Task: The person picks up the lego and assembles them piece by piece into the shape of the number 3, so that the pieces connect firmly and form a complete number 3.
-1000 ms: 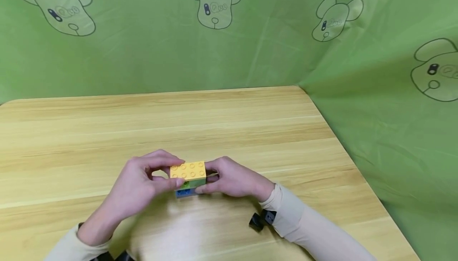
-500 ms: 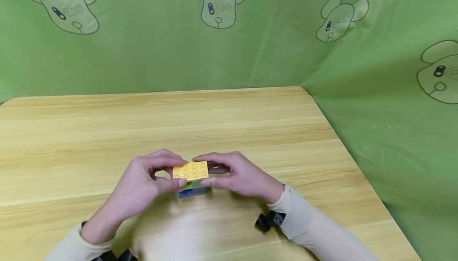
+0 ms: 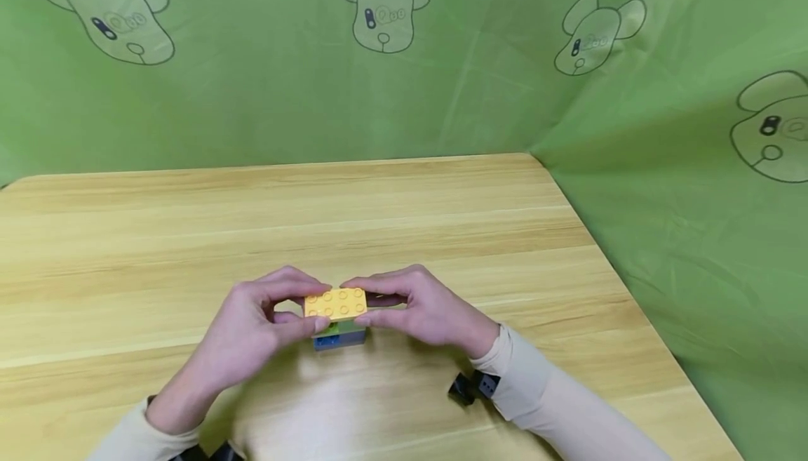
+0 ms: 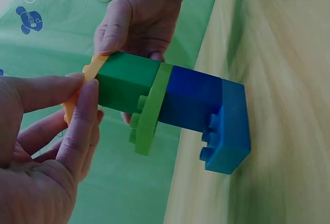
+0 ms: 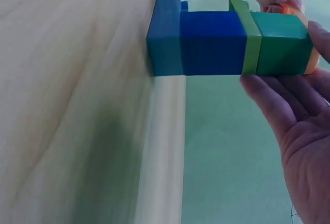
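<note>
A tower of toy building bricks stands on the table, low in the middle of the head view. From the bottom it has a light blue brick, a shorter dark blue brick, a thin lime plate, a green brick and a thin yellow plate on top. My left hand pinches the yellow plate's left end between thumb and fingers. At the right end, my right hand grips the top of the tower, its thumb at the yellow plate's near edge and fingers behind.
The wooden table extends away to a green curtain with printed animal heads behind it and along the right side. A small black device is strapped to the right wrist.
The right hand has shifted from the lower bricks up to the yellow plate, its fingers now along the far edge. The left hand keeps its pinch on the plate.
</note>
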A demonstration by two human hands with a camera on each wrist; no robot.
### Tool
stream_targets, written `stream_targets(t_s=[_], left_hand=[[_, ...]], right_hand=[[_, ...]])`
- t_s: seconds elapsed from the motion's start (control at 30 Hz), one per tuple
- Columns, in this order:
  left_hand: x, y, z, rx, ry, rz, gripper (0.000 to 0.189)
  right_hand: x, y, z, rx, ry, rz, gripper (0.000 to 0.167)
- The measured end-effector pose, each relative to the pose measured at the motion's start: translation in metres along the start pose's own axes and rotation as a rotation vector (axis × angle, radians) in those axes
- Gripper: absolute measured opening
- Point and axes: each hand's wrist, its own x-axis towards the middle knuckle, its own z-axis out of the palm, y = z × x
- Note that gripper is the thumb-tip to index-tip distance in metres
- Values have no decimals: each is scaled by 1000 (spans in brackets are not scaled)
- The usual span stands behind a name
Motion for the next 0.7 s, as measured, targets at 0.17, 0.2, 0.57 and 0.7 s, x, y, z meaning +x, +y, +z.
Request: stream_targets(t_s=[0.17,0.2,0.57,0.7], left_hand=[[-1,-4,2,-61,8,42,31],[-2,-5,2,-57,13,44,31],[-2,-3,0,-8,5,44,31],[-3,-5,-1,15,-13,70,37]], right_hand=[[0,2,0,-4,6,-13,39],[0,2,1,-2,5,-14,40],[1,1,1,-18,-5,-4,40],[0,1,2,-9,-2,5,40]])
